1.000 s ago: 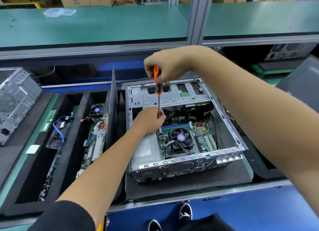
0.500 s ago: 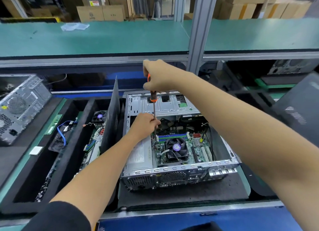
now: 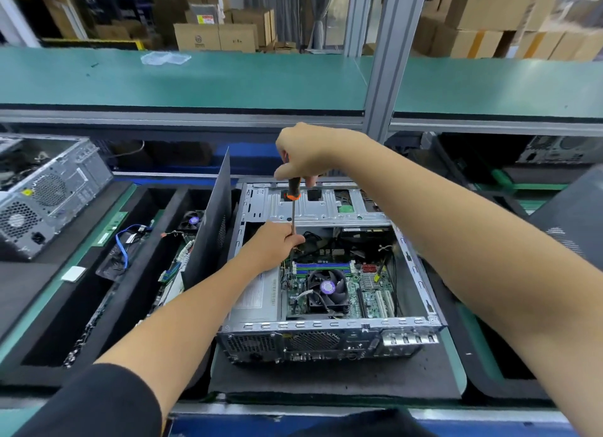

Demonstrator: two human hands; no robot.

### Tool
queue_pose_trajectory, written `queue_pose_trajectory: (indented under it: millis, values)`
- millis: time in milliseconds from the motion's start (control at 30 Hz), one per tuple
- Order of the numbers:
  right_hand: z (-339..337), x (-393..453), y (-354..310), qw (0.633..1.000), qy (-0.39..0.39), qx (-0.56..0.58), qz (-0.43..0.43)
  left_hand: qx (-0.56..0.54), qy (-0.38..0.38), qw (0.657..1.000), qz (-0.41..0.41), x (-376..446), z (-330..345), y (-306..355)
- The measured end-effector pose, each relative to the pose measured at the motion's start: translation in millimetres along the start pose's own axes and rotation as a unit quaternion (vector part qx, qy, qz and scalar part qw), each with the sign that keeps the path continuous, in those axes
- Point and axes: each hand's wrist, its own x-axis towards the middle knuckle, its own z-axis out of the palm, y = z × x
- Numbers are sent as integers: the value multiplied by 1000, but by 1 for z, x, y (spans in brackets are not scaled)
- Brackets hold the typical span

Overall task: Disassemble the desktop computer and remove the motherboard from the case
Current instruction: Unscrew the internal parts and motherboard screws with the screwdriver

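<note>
An open desktop case [image 3: 329, 337] lies on a black mat, its green motherboard [image 3: 368, 293] and black CPU fan [image 3: 327, 288] exposed inside. My right hand [image 3: 303, 152] grips the orange-and-black handle of a screwdriver [image 3: 293, 193] held upright over the case's far left corner. My left hand [image 3: 277, 242] pinches the screwdriver's metal shaft low down, near the edge of the silver power supply [image 3: 257, 298]. The tip is hidden behind my left hand's fingers.
A black side panel [image 3: 208, 221] stands upright just left of the case. Left of it, black foam trays [image 3: 81, 293] hold removed boards, a fan and a blue cable. Another grey case [image 3: 49, 195] sits far left. A green shelf [image 3: 195, 80] runs above.
The camera view has tilted upward, showing more of the shelf and boxes. Both hands stay on the screwdriver at the same corner of the case.
</note>
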Motion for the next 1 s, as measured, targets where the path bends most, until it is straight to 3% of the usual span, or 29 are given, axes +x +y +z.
queue_pose_trajectory:
  millis: [267,400,533,800,1000]
  values:
    - [-8,-4,20,991,-90,94,-31,52,-3,997,56,-1,0,1]
    - [-3,-4,15,992,-25,120,-9,40,13,997,61,0,2,-2]
    - [-3,4,3,998,30,-31,55,41,27,997,59,1,4,-3]
    - [-22,12,5,993,-92,-5,-75,27,59,997,35,2,3,-7]
    - [-17,14,7,987,-84,96,-97,55,55,996,36,6,3,-7]
